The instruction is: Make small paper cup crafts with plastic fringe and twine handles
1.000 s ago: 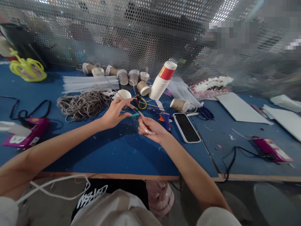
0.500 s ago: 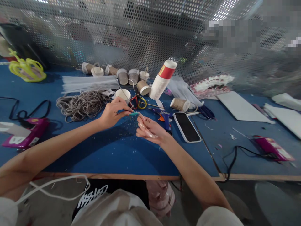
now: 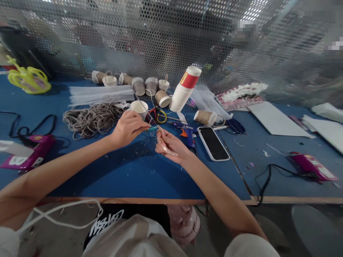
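Note:
My left hand (image 3: 128, 129) is closed in a pinch on a thin teal piece (image 3: 153, 128), whose kind I cannot make out. Its tip points at the fingers of my right hand (image 3: 171, 145). That hand pinches the end of a thin grey cord (image 3: 146, 113), which runs up and away past a white paper cup (image 3: 139, 108). The two sets of fingertips are close together above the blue table (image 3: 150, 182). Small pale scraps lie below them.
Tangled grey cord (image 3: 91, 120) and clear strips (image 3: 102, 95) lie left. Scissors (image 3: 161, 116), a stack of paper cups (image 3: 182, 96), a blue glue gun (image 3: 189, 135), a phone (image 3: 213, 143) and a twine-wrapped cup (image 3: 205, 117) surround my hands. Purple boxes (image 3: 312, 166) with black cables lie outward.
The view has shifted slightly. Both hands stay in nearly the same place, and the teal piece shows a little differently between the fingertips.

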A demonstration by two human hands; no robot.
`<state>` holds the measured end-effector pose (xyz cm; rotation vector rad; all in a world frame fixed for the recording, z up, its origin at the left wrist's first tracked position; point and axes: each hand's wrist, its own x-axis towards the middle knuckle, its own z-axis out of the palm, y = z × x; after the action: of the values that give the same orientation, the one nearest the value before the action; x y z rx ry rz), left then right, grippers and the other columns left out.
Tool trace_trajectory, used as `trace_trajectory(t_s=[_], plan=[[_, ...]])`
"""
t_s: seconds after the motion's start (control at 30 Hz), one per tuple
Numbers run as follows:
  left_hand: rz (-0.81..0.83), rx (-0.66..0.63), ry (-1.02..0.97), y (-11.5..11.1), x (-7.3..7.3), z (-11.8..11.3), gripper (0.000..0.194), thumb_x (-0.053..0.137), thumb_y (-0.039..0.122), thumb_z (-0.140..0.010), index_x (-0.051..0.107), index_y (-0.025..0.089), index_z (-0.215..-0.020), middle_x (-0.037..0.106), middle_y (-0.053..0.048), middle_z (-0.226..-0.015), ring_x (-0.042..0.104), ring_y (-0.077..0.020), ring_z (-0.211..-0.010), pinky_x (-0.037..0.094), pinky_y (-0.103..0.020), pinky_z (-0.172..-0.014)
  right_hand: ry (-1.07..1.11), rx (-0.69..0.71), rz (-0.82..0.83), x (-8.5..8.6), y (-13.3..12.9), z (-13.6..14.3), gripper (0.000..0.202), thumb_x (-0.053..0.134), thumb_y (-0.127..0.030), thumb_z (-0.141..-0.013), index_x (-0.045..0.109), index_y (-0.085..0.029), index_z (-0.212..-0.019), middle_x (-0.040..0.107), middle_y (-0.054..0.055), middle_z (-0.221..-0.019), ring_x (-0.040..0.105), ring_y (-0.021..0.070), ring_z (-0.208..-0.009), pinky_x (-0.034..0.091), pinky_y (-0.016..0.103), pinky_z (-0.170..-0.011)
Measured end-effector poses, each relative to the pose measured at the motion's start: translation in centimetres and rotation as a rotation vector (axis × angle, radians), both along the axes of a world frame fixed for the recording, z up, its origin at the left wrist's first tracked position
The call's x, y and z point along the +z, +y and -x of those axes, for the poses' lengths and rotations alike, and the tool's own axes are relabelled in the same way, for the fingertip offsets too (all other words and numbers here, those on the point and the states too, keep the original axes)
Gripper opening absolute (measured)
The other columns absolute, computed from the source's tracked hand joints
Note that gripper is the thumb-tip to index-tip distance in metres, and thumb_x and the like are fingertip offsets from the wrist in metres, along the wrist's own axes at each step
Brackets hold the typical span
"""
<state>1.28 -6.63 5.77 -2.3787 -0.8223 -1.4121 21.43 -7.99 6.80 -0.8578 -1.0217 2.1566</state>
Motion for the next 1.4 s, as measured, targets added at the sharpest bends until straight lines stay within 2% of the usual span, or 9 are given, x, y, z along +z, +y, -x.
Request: trace_trajectory(t_s=[0.27,0.43,0.53,0.63,0.77,0.87,1.03,1.2,1.4], plan=[[-0.073,0.098,0.152,-0.2,0.1,0.0,0.019,0.053,0.023,-0.094,0.068,0.021,-0.082,0.068,-0.002,-0.069,0.058,-0.0154,-0.069,0.044,-0.032,-0.068,-0.015,-0.059,-0.009,-0.5,0.2,0.3,0.026,0.039,-0.025,-0.102,0.048,-0.021,-0.078,0.049,-0.009,-0.048,0.029,0.0049,-0.034,0.024,0.021,-0.041],[-0.15,0.144,0.279,-0.4,0.4,0.1,0.017,0.054,0.018,-0.092,0.067,0.02,-0.082,0.068,-0.002,-0.071,0.058,-0.0158,-0.07,0.044,-0.032,-0.065,-0.078,-0.052,-0.212,-1.2,0.3,0.2,0.024,0.044,-0.03,-0.099,0.047,-0.021,-0.078,0.054,-0.007,-0.048,0.038,0.0048,-0.034,0.023,0.019,-0.036],[-0.279,0.169,0.38,-0.5,0.9,0.1,0.017,0.054,0.016,-0.092,0.066,0.018,-0.08,0.068,-0.002,-0.071,0.057,-0.0153,-0.069,0.045,-0.03,-0.065,-0.169,-0.114,-0.357,-1.8,0.4,0.2,0.027,0.053,-0.042,-0.094,0.048,-0.021,-0.078,0.055,-0.008,-0.047,0.04,0.0048,-0.03,0.024,0.019,-0.032],[-0.352,0.174,0.479,-0.6,1.4,0.0,0.021,0.052,0.015,-0.093,0.064,0.019,-0.076,0.067,0.0,-0.07,0.058,-0.0141,-0.069,0.045,-0.029,-0.067,-0.304,-0.168,-0.491,-2.0,0.2,0.2,0.031,0.053,-0.048,-0.091,0.048,-0.022,-0.077,0.054,-0.008,-0.047,0.043,0.0055,-0.028,0.027,0.019,-0.031],[-0.277,0.076,0.599,-0.6,2.0,0.3,0.028,0.046,0.013,-0.096,0.065,0.02,-0.077,0.067,-0.001,-0.071,0.057,-0.0139,-0.07,0.046,-0.029,-0.068,-0.529,-0.194,-0.667,-1.7,-0.2,0.1,0.024,0.046,-0.034,-0.095,0.048,-0.022,-0.075,0.052,-0.007,-0.047,0.045,0.0074,-0.031,0.033,0.021,-0.036],[-0.253,0.078,0.689,-0.4,2.7,0.8,0.031,0.042,0.015,-0.098,0.065,0.021,-0.077,0.068,-0.001,-0.076,0.058,-0.0138,-0.073,0.046,-0.029,-0.071,-0.793,-0.163,-0.879,-1.5,-0.6,0.2,0.021,0.041,-0.017,-0.093,0.055,-0.022,-0.077,0.053,-0.004,-0.049,0.049,0.0106,-0.04,0.035,0.024,-0.046],[-0.294,0.066,0.637,0.0,4.2,1.7,0.025,0.046,0.018,-0.097,0.062,0.02,-0.077,0.068,0.0,-0.076,0.055,-0.0161,-0.078,0.043,-0.03,-0.073,-1.268,-0.068,-1.179,-0.9,-1.2,0.5,0.033,0.043,-0.008,-0.086,0.067,-0.022,-0.104,0.066,0.004,-0.068,0.054,0.016,-0.058,0.026,0.028,-0.054],[-0.198,0.063,0.56,0.3,4.2,1.8,0.027,0.045,0.026,-0.099,0.059,0.02,-0.076,0.067,-0.001,-0.073,0.05,-0.0176,-0.075,0.04,-0.031,-0.068,-1.342,-0.013,-1.345,-0.8,-1.8,0.8,0.043,0.039,-0.006,-0.089,0.066,-0.023,-0.118,0.07,0.008,-0.079,0.053,0.0157,-0.061,0.024,0.03,-0.056],[-0.027,0.092,0.582,0.8,3.5,1.9,0.033,0.04,0.033,-0.1,0.061,0.022,-0.077,0.068,-0.003,-0.081,0.051,-0.019,-0.077,0.04,-0.034,-0.069,-1.312,0.039,-1.441,-1.2,-1.9,1.0,0.042,0.037,-0.005,-0.089,0.068,-0.022,-0.113,0.069,0.008,-0.076,0.052,0.0158,-0.06,0.024,0.031,-0.057]])
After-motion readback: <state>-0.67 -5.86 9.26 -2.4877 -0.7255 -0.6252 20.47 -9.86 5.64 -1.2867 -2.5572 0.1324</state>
